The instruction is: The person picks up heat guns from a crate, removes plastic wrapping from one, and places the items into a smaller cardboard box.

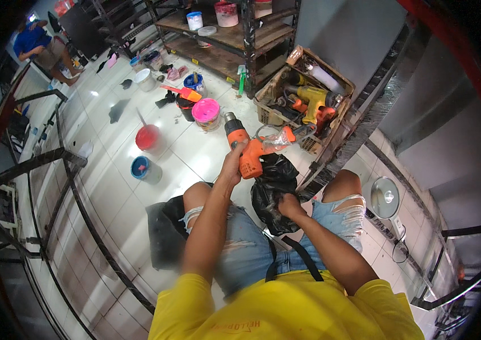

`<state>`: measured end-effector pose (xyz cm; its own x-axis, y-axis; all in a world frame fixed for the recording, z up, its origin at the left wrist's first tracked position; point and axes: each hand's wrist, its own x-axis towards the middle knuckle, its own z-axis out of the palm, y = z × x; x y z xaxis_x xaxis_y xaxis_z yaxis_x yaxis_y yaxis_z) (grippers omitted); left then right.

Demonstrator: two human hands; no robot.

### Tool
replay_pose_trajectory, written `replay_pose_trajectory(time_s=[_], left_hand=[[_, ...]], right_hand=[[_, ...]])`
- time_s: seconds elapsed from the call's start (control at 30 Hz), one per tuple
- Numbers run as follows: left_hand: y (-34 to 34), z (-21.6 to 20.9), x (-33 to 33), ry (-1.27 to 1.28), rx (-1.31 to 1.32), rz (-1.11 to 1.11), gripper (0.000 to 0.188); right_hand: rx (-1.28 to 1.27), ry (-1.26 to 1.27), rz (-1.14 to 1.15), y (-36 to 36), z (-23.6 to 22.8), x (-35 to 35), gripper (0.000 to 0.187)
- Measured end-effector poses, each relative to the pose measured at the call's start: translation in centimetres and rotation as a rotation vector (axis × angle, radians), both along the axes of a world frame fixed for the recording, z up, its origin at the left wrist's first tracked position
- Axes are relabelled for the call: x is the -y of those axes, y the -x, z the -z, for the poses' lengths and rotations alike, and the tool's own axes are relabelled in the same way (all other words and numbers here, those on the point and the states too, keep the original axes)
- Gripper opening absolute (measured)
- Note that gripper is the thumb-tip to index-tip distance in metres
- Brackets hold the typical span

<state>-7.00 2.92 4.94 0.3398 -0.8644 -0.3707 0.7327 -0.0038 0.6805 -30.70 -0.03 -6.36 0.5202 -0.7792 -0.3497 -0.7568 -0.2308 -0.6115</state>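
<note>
My left hand [232, 162] is closed round the body of an orange heat gun [254, 152]. Its black collar and metal nozzle point up and away to the left, and clear plastic wrap covers part of its handle. Below and to the right, my right hand [291, 208] grips a crumpled black plastic bag [274, 173] between my knees. The bag lies just under the heat gun; whether they touch, I cannot tell. What is inside the bag, if anything, is hidden.
Ahead right stands a plastic crate [269, 115] holding a yellow power tool [312, 102]. Paint pails, including a pink one [206, 113] and a red one [147, 137], stand on the tiles. Metal frames [104, 243] flank me. A shelf [223, 37] and another person [39, 42] are farther off.
</note>
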Motion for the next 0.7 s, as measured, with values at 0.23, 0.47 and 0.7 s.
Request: replay_pose_trajectory(time_s=[0.23, 0.47, 0.7], left_hand=[[-0.1, -1.6, -0.9, -0.039, 0.271, -0.039, 0.042], [-0.1, -2.9, -1.0, 0.039, 0.605, -0.099, 0.035], [0.2, -3.0, -0.9, 0.166, 0.569, -0.061, 0.034]], right_hand=[[-0.063, 0.122, -0.297, 0.8, -11.6, -1.7, 0.026], [0.664, -0.459, 0.04, 1.4, -15.8, 1.0, 0.039], [1.406, -1.079, 0.425, 1.9, -14.9, 2.5, 0.069]])
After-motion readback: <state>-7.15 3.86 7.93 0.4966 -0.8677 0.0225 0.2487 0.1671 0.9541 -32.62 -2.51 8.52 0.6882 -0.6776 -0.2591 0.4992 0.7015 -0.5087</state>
